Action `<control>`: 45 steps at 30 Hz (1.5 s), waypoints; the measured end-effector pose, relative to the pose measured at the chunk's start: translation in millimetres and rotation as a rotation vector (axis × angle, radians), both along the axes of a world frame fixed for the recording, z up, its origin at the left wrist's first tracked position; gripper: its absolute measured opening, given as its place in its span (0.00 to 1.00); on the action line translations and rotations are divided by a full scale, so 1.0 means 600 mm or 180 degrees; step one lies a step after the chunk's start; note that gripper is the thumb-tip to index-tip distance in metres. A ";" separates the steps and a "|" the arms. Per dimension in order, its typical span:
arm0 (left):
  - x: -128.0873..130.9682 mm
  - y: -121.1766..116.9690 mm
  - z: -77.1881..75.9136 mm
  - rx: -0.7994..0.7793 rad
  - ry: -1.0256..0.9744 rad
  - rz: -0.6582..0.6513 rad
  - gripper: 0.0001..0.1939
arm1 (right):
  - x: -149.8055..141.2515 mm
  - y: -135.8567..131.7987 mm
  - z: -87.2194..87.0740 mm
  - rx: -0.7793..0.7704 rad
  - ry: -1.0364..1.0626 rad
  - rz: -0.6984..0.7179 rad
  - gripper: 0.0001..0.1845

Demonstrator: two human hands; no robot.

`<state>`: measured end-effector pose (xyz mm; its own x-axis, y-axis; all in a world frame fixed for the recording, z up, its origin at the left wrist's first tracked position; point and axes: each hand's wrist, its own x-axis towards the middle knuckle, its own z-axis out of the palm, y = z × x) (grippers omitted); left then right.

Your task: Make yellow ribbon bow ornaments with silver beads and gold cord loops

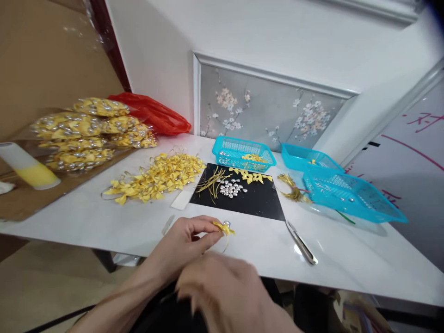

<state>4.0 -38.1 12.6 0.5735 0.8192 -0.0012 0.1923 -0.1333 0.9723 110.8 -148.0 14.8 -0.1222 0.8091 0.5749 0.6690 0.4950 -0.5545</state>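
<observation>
The left hand (189, 238) pinches a yellow bow (230, 231) with a silver bead (226, 223); a thin cord (227, 243) hangs beneath it, just beyond the right hand (225, 286), which is too blurred to tell whether it grips anything. A light pinch near the bead should spare the bow's folds; any pull on the cord seems best gentle.

Three blue baskets (367, 194), one black mat (256, 203), one red bag (156, 115), one held bow (226, 228)

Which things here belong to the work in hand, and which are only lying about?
Seem to belong:
yellow bow in the left hand
silver beads
golden strips
black mat
pile of bows

Probably lying about:
red plastic bag
yellow-and-white cylinder
</observation>
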 end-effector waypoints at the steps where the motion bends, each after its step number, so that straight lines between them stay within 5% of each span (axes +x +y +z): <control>1: -0.001 -0.002 0.001 -0.0099 -0.0062 -0.0019 0.06 | 0.016 0.011 -0.001 0.0049 0.0119 0.0139 0.17; 5: -0.004 -0.011 0.005 -0.0202 -0.0188 -0.0225 0.08 | 0.062 0.042 -0.020 0.0245 0.0573 -0.0314 0.16; 17: -0.014 -0.015 0.009 -0.0239 -0.0148 -0.0371 0.11 | 0.069 0.042 -0.037 0.0550 -0.0985 -0.1212 0.17; 25: -0.004 -0.012 0.003 -0.0789 -0.0543 -0.0425 0.16 | 0.083 0.046 -0.034 0.0287 -0.0753 -0.0828 0.17; 35: -0.002 -0.019 -0.001 -0.0202 -0.0236 -0.0417 0.12 | 0.071 0.040 -0.035 0.0298 -0.0945 -0.1145 0.17; 39: 0.003 -0.018 0.001 -0.0575 -0.0485 -0.0379 0.17 | 0.079 0.041 -0.034 0.0362 -0.1027 -0.1106 0.18; 45: 0.003 -0.012 -0.001 -0.1285 -0.0664 -0.0400 0.18 | 0.083 0.042 -0.036 -0.0085 -0.0313 -0.0784 0.17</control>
<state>5.8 -45.5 11.9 0.6901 0.7012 -0.1794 -0.0062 0.2537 0.9673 160.8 -122.6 -6.7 0.0262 0.8360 0.5481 0.8187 0.2967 -0.4916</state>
